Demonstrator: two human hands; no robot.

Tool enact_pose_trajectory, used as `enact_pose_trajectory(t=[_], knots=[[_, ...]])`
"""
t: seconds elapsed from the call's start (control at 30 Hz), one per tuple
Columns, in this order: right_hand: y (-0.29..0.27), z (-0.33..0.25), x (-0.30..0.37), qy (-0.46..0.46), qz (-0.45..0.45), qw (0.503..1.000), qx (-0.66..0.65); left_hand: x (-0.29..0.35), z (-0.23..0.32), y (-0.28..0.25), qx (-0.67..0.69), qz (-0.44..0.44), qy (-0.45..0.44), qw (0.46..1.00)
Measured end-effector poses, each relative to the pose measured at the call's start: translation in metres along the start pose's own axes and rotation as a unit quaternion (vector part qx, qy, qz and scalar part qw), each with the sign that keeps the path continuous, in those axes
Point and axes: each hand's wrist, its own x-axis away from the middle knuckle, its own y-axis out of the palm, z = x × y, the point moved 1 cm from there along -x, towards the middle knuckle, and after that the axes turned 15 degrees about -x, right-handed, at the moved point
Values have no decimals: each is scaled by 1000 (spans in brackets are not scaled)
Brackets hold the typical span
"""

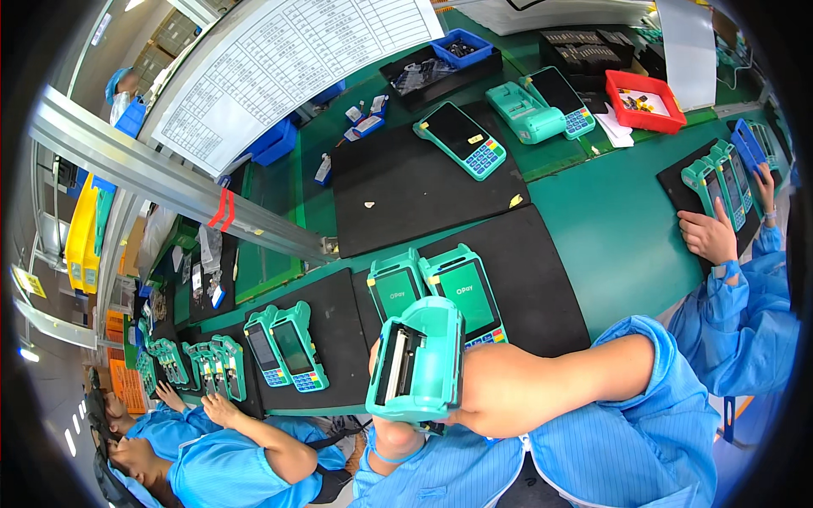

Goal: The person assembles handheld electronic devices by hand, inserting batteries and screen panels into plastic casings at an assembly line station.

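We see a green worktop (584, 203) sweeping across the frame, with a metal beam (135, 158) slanting over its upper-left part. A large printed sheet (288, 76) hangs at the upper left. At the right edge sits a co-worker (745, 322) in blue, hands at a group of terminals; two more people in blue (229, 461) work at the lower left. Black mats lie on the surface, one at upper centre (381, 195) and another below it (542, 262).

At lower centre we find the right hand (491, 389) closed on the lower right of a green housing (436, 364), its fingertips hidden. The left hand (373, 356) holds the same housing from behind, mostly out of sight, a little showing at the left edge. The housing is tilted, its open cavity facing us, in front of two green terminals (461, 292) on the mat. Another pair (296, 347) lies left of them, and a single terminal (461, 140) rests at upper centre. We also see a red tray (650, 121) at the upper right, a smaller blue tray (470, 59) at the top, and a pale narrow bar (394, 368) inside the housing.
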Motion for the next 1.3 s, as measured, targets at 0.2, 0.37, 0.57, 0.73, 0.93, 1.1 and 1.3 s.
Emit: enact_pose_trajectory(t=[0.2,0.37,0.57,0.73,0.93,1.1,1.3], knots=[[5,2,0,29,51,993,107,-6,-1,0,-59,4,9,998],[15,14,1,-84,138,957,240,-5,1,4,-158,83,20,984],[2,30,0,-45,55,993,90,7,-2,-4,-17,-39,-63,997],[-4,46,4,-199,176,953,-146,2,9,15,-44,-94,-53,993],[-14,46,48,-35,182,981,-58,-13,-5,40,-69,-120,47,989],[-22,51,84,-86,187,966,157,-49,-28,85,-81,-64,-10,995],[-33,113,75,-142,443,875,-137,-71,-43,126,26,-53,-73,996]])
